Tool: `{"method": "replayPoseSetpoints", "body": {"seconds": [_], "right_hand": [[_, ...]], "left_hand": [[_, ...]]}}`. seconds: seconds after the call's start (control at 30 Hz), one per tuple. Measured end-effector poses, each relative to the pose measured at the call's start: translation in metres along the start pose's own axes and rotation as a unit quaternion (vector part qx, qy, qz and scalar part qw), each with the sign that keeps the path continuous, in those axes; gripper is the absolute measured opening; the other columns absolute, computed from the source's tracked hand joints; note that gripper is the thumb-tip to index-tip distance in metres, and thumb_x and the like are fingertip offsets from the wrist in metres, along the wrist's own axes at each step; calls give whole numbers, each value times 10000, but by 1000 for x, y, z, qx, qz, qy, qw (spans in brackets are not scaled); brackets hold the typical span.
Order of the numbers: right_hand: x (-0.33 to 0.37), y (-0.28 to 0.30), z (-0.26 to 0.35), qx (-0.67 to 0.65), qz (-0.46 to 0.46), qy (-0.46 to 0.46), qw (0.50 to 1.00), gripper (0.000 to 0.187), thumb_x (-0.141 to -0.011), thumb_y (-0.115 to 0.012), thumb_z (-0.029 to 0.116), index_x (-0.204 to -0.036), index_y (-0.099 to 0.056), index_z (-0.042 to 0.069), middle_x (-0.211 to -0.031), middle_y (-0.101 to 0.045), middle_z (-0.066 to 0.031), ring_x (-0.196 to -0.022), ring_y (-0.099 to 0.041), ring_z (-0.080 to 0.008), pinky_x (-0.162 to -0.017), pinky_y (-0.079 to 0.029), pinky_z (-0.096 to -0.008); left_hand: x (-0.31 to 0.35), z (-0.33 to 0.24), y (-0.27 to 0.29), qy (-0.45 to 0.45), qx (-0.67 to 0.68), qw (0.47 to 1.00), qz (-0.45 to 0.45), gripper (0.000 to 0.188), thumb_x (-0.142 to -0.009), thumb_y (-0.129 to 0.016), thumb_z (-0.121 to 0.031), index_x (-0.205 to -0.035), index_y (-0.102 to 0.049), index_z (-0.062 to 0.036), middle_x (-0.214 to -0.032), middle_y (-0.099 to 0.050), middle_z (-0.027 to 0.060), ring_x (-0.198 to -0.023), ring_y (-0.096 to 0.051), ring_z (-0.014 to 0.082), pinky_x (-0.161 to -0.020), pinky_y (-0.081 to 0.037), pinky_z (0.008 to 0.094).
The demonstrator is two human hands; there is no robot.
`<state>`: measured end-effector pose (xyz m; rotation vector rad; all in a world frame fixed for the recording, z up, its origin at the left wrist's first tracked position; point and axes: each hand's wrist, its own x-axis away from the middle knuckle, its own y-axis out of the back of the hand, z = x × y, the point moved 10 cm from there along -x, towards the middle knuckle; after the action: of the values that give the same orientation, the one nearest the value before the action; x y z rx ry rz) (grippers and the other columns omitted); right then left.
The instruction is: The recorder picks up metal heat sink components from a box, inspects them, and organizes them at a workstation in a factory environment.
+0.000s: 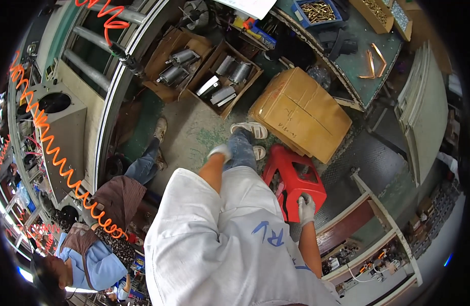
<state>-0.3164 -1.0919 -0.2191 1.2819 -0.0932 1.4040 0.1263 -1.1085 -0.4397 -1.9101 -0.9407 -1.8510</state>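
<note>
My right hand [306, 206], in a whitish glove, is closed on the edge of a red plastic stool [292, 192]. The stool is tipped over beside my right leg, and the glove hides part of its rim. In front of my left thigh hangs my left hand [220, 151], also gloved. Its fingers are smeared and partly turned away, so their pose is unclear, and no object shows in it. A large closed cardboard box [301, 115] lies just beyond the stool, close to my shoe [250, 130].
Two open cartons, one with finned metal parts [237, 71] and one with metal cylinders [171, 74], sit ahead. A green-topped bench [357, 66] holds bins of brass fittings [318, 11]. Another person [95, 255] works at the roller line on the left, near orange coiled hoses [54, 148].
</note>
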Motion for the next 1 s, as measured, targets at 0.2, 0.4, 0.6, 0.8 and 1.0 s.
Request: {"method": "replayPoseSetpoints", "body": {"seconds": [0.2, 0.4, 0.6, 0.8, 1.0], "right_hand": [[-3, -8, -33, -89, 23, -82, 992, 293, -921, -569, 74, -1190, -574, -42, -1079, -652, -124, -937, -624, -177, -835, -502, -294], [-6, -19, -9, -17, 50, -58, 997, 306, -932, -560, 86, -1199, -562, -63, -1065, -653, -140, -879, -641, -177, -803, -522, -299], [-38, -14, 42, 5, 35, -11, 999, 293, -926, -568, 75, -1196, -568, -38, -1078, -649, -117, -944, -616, -172, -844, -496, -301], [-99, 41, 103, -45, -112, 71, 990, 303, -916, -595, 110, -1184, -577, -30, -1034, -670, -124, -903, -637, -172, -816, -511, -303], [-161, 104, 363, 16, -225, 278, 934, 394, -875, -646, 291, -1166, -621, 25, -1077, -681, -186, -970, -674, -304, -857, -516, -378]], "left_hand": [[7, 46, 29, 27, 33, 998, -52, 443, -819, -552, -264, -1191, -644, -44, -1216, -612, 229, -1165, -581, 344, -945, -481, 410], [31, -90, 96, -68, 226, 965, -116, 502, -818, -553, -301, -1221, -602, -7, -1173, -617, 267, -1129, -590, 375, -941, -469, 416], [35, -203, 83, -180, 238, 942, -150, 705, -855, -532, -345, -1445, -323, -21, -1217, -574, 310, -1140, -571, 417, -972, -450, 423], [38, -192, 58, -132, 299, 943, -60, 704, -865, -570, -333, -1437, -283, -39, -1109, -642, 258, -1034, -621, 426, -881, -481, 460], [-12, -30, 34, -22, 237, 964, -118, 525, -816, -573, -279, -1284, -555, -42, -1134, -646, 243, -1081, -621, 362, -914, -483, 402]]}}
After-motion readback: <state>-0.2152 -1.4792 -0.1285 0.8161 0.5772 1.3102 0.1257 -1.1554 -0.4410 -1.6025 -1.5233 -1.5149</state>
